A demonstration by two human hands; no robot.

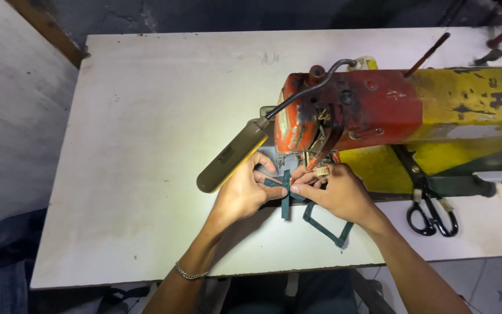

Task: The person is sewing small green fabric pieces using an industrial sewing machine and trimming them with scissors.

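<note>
Under the sewing machine (344, 110) head | green strap (286, 195) pinched between left hand (245, 192) and right hand (335, 195) fingers

I see the sewing machine (402, 110) as painted metal, its red and yellow coat chipped, scuffed and dull. Beneath it the table (158, 116) is pale, matt board, lightly stained. At its needle, the strap (286, 200) looks like woven dark green cloth. Right of it, scissors (431, 209) show black glossy handles.
</note>
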